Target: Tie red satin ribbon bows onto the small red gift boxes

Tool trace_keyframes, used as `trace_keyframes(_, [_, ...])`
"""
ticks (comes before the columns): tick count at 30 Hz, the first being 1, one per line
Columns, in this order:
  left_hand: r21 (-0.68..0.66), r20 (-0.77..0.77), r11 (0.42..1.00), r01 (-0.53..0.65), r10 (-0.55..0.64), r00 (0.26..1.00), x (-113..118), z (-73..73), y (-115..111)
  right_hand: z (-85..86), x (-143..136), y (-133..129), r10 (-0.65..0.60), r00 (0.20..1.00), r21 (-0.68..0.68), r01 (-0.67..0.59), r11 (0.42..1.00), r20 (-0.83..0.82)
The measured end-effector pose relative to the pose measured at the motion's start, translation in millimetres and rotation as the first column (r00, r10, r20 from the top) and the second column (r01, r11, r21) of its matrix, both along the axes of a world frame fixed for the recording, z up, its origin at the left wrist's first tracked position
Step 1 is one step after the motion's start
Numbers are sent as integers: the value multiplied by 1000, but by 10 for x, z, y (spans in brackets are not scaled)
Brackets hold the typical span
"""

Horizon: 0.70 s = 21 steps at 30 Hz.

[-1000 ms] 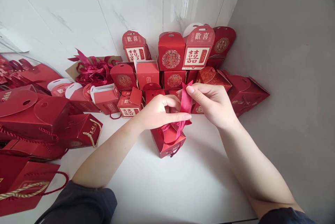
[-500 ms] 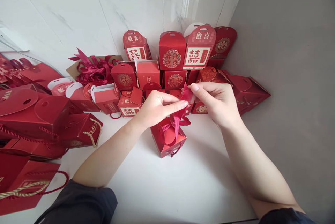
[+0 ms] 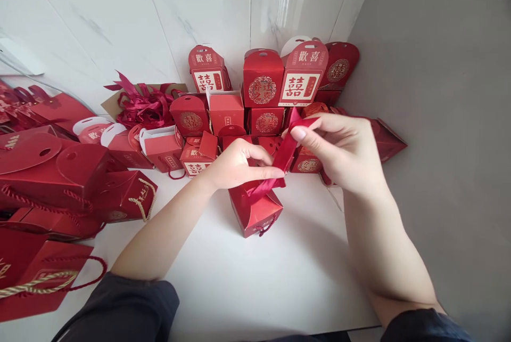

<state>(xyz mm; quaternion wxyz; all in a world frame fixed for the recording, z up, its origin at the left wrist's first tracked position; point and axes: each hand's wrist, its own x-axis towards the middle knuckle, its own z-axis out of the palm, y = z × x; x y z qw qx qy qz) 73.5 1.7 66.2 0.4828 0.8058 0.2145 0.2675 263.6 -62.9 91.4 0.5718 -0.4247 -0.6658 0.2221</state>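
Observation:
A small red gift box [image 3: 255, 213] stands on the white table in front of me, with a dark red twisted cord on its near side. Crimson satin ribbon [image 3: 284, 154] rises from the top of the box into my fingers. My left hand [image 3: 243, 165] pinches it low, just above the box, between thumb and fingers. Higher and to the right, my right hand [image 3: 339, 145] grips the upper part of the ribbon between thumb and forefinger. The hands and ribbon hide the far part of the box top.
Stacked red gift boxes [image 3: 263, 78] line the marbled wall behind. A heap of crimson ribbon [image 3: 146, 107] lies at the back left. Larger red boxes with cord handles [image 3: 51, 171] crowd the left side. A grey wall [image 3: 451, 145] bounds the right.
My right hand has moved up and to the right, drawing the ribbon along. My left hand has shifted slightly down, still pinching the ribbon. The box has barely moved.

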Motion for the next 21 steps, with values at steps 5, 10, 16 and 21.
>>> trace_keyframes(5, [2, -64, 994, 109, -109, 992, -3, -190, 134, 248, 63, 29, -14, 994, 107, 25, 994, -108])
trace_keyframes(10, [74, -76, 986, 151, -145, 986, -18, -371, 100, 307, 1, -60, -46, 988, 138, 66, 988, -148])
trace_keyframes(16, [81, -133, 987, 136, -125, 983, -124, -576, 7, 150, -60, -54, -56, 979, 170, 90, 981, -198])
trace_keyframes(21, [93, -137, 987, 132, -118, 983, -247, -680, 15, 142, 66, -18, -130, 969, 198, 172, 965, -209])
